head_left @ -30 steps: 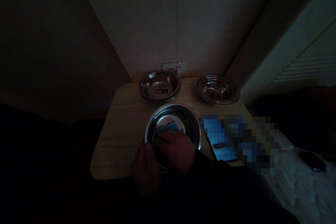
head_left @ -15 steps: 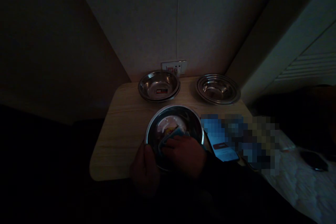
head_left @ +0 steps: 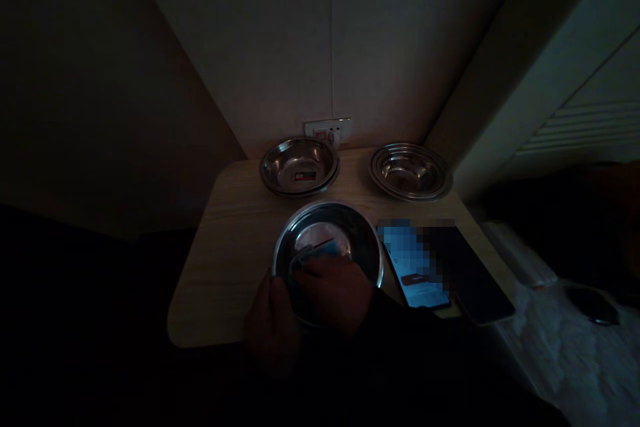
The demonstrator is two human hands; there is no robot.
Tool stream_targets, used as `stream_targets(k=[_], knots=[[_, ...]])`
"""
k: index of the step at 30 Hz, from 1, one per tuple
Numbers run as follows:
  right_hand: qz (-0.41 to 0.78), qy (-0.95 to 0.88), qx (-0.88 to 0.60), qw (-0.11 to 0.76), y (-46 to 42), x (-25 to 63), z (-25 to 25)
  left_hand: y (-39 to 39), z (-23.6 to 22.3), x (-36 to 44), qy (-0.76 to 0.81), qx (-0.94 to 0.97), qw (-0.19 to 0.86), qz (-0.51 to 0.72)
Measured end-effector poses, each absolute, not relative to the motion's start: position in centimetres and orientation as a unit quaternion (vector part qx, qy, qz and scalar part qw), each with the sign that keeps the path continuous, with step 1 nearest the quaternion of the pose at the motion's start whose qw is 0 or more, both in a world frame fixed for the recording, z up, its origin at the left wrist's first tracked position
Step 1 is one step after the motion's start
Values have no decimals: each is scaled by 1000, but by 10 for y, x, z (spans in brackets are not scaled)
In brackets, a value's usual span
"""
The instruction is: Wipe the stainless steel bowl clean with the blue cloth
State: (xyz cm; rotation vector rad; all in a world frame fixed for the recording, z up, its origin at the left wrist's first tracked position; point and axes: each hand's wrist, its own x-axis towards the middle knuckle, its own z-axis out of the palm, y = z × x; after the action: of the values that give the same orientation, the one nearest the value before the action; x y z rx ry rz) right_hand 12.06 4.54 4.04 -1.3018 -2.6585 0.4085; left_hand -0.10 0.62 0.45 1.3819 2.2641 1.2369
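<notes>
A round stainless steel bowl [head_left: 367, 240] stands near the front of a wooden table. My left hand [head_left: 273, 327] grips its rim at the front left, thumb on the edge. Inside the bowl, my right hand [head_left: 335, 290] is closed on a blue cloth [head_left: 327, 248], pressing it against the inner surface. Part of the cloth is hidden under my fingers, and the lower side of the bowl lies behind my hand and in shadow.
Behind the bowl are two stacks of steel bowls, a left stack [head_left: 300, 167] with a label inside and a right stack [head_left: 410, 173]. A lit phone [head_left: 425, 290] and a dark flat device [head_left: 483, 287] lie on the table [head_left: 215, 267] at right. A wall socket [head_left: 327, 130] sits behind.
My right hand with the cloth has shifted a little left within the bowl. The left hand keeps its hold on the rim. The view has turned slightly.
</notes>
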Motion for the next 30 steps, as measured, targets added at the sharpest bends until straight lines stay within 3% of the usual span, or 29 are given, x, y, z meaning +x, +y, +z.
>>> stream_targets(k=[4,9,14,22,30], knots=[[148,-898,-413,37,43,125,42,6,2,-2,767,466,110,427],[151,-874,-454,88,46,116,42,5,6,0,781,457,109,412],[138,-880,-450,61,41,112,39,7,8,-1,766,468,113,427],[103,-821,-554,94,56,107,48,4,4,5,761,488,100,415],[121,-837,-529,75,53,111,49,5,3,5,752,498,100,421]])
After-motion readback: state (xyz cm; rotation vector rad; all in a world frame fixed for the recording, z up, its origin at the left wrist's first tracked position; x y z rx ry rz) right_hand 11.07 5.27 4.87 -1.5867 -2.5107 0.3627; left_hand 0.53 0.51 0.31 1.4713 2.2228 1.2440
